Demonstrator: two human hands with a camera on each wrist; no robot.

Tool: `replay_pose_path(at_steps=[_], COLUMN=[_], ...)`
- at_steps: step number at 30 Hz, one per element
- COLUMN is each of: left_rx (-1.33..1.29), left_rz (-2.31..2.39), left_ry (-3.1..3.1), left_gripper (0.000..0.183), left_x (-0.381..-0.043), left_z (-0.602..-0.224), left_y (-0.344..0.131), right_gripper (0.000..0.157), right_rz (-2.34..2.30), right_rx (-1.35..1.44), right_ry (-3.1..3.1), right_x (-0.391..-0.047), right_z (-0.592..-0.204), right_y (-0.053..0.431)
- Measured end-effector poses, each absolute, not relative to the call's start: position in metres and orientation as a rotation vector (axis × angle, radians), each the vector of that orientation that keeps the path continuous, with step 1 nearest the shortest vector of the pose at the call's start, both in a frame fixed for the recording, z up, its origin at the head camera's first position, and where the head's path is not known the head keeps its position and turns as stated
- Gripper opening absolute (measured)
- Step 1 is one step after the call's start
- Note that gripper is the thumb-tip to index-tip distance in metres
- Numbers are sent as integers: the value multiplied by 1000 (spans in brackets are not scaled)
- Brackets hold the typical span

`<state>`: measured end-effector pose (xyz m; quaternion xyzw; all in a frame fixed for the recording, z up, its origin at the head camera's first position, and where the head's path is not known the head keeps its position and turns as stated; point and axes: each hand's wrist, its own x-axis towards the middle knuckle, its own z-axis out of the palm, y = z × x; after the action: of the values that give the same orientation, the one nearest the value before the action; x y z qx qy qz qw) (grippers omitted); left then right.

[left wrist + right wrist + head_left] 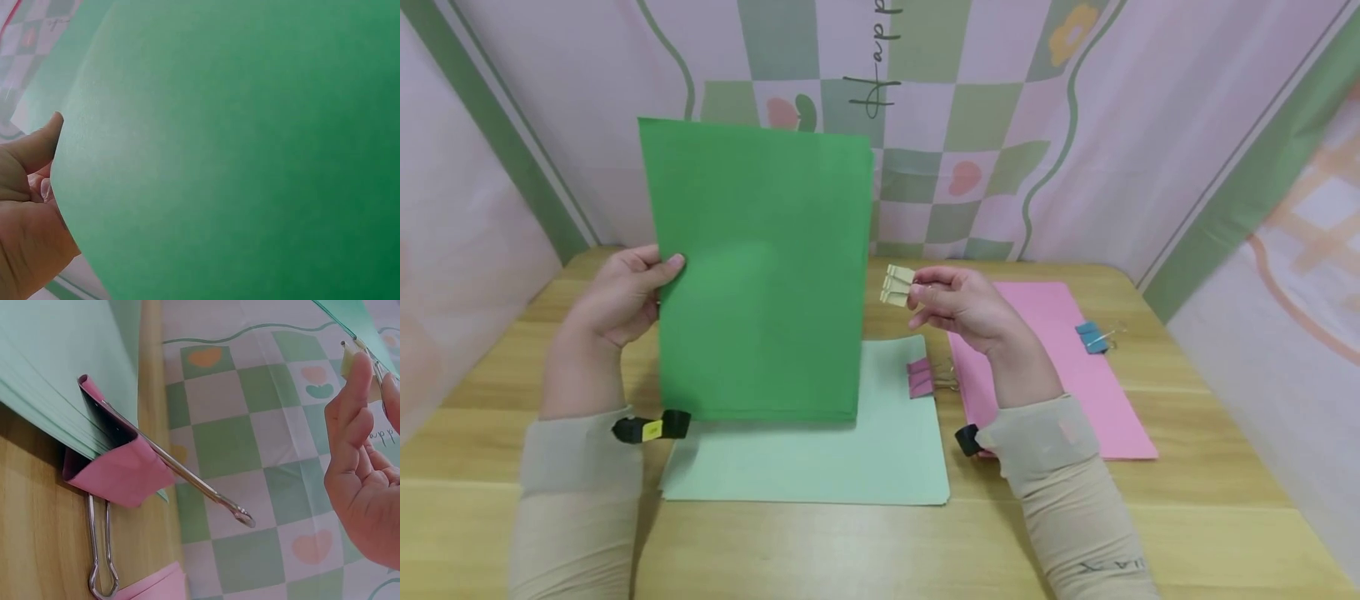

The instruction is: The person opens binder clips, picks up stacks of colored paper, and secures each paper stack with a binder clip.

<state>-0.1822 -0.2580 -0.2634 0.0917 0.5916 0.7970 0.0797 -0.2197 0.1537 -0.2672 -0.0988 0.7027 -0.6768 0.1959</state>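
My left hand [617, 296] grips a stack of dark green paper [760, 267] by its left edge, thumb over the front face. The sheets stand upright above the table, their lower edge overlapping the light green stack in the head view. My right hand [962, 304] pinches a pale yellow binder clip [897, 286] between thumb and fingers, just right of the green paper's right edge. In the left wrist view the green paper [237, 150] fills most of the frame, with the left hand [31, 206] at its edge. The right wrist view shows the right hand [362, 456] holding the clip.
A light green paper stack [805, 462] lies on the wooden table [820, 550], with a pink binder clip [920, 378] on its right edge. To the right lies a pink paper stack [1060, 367] with a blue binder clip [1092, 337]. A patterned cloth [985, 83] hangs behind.
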Motion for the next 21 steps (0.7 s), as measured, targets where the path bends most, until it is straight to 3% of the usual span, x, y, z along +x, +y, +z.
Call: replay_pose_path(at_steps=[7, 16, 21], left_rx=[280, 280, 292], left_rz=[2373, 2346, 2339], left_ry=[1757, 1782, 1791], left_gripper=[19, 19, 20], left_x=[-182, -184, -184], left_z=[-263, -264, -265], left_y=[-255, -252, -250], right_gripper=[12, 32, 29], right_rz=[-1815, -1771, -1774], right_rx=[-296, -306, -307], right_ry=[2046, 2083, 2069], right_x=[-216, -214, -215], right_z=[-266, -266, -267], right_y=[146, 142, 140])
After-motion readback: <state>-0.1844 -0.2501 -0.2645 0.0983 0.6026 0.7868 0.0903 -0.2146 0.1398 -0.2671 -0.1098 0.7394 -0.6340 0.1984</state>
